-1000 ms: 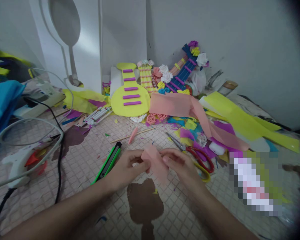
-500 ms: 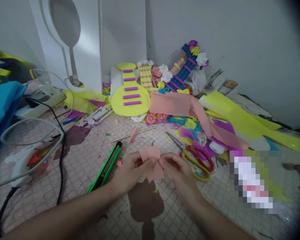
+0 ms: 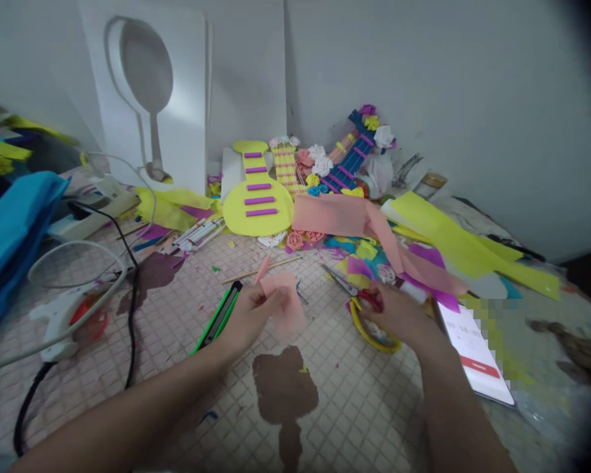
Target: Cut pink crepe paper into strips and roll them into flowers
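Left hand (image 3: 249, 315): pinches pink paper (image 3: 289, 316) by its left side, over the table (image 3: 364, 414).
Pink paper: seems light, soft, easily torn; better held gently at an edge.
Right hand (image 3: 404, 316): at the handles of scissors (image 3: 349, 288); whether it grips, I cannot tell.

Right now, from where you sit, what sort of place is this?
Probably a craft worktable, judging by the red-and-yellow-handled metal scissors, green-and-black box cutter and yellow guitar-shaped cutout with purple bars.

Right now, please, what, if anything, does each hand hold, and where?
Left hand: pink paper, by its left side. Right hand: touching scissors handles, grip unclear.
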The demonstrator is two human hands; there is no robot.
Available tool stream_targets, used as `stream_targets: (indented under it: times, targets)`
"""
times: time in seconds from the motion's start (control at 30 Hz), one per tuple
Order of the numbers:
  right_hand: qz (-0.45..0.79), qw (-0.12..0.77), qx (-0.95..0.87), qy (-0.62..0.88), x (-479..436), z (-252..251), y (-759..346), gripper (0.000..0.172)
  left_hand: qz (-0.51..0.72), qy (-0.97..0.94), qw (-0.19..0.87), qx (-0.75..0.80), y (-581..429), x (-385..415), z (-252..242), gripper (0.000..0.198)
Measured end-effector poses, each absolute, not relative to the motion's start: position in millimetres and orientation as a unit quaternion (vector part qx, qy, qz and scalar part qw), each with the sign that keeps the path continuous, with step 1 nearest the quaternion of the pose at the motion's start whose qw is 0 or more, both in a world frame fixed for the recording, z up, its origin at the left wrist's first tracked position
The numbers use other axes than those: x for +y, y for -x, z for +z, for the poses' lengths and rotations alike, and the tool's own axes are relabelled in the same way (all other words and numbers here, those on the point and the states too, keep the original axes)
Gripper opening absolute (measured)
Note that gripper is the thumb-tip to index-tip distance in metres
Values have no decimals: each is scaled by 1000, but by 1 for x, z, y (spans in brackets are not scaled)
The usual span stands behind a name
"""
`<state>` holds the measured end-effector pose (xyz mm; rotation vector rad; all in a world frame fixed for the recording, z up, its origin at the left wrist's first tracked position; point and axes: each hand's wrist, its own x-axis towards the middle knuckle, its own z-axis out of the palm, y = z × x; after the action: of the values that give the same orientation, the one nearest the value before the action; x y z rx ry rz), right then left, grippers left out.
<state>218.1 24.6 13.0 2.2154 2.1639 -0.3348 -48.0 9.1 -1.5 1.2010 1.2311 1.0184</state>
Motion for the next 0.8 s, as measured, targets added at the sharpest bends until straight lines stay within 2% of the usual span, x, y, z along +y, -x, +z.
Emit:
stream_targets:
  times: [0.1, 0.4, 0.47, 0.5, 0.57, 0.63, 0.7, 0.8]
  targets:
    - [-114, 11, 685, -719, 23, 13, -214, 34, 438, -493, 539, 523, 46, 11, 2, 34]
    - [-106, -60, 700, -704, 15, 27, -206, 24, 446, -476, 562, 509, 43, 16, 43, 31]
    - [-139, -133, 699, -689, 11, 35, -203, 26, 472, -471, 560, 492, 45, 19, 54, 30]
    - [-181, -199, 691, -671, 10, 39, -201, 28, 489, -470, 555, 482, 47, 21, 59, 30]
    - [-315, -355, 637, -607, 10, 48, -195, 32, 524, -470, 545, 455, 48, 27, 69, 28]
    - [-456, -463, 549, -526, 10, 57, -184, 36, 551, -475, 535, 430, 49, 33, 79, 25]
    - [-547, -501, 477, -472, 11, 63, -169, 39, 566, -483, 525, 414, 48, 37, 87, 24]
    - [-591, -511, 436, -446, 10, 58, -148, 42, 569, -482, 530, 403, 46, 38, 94, 23]
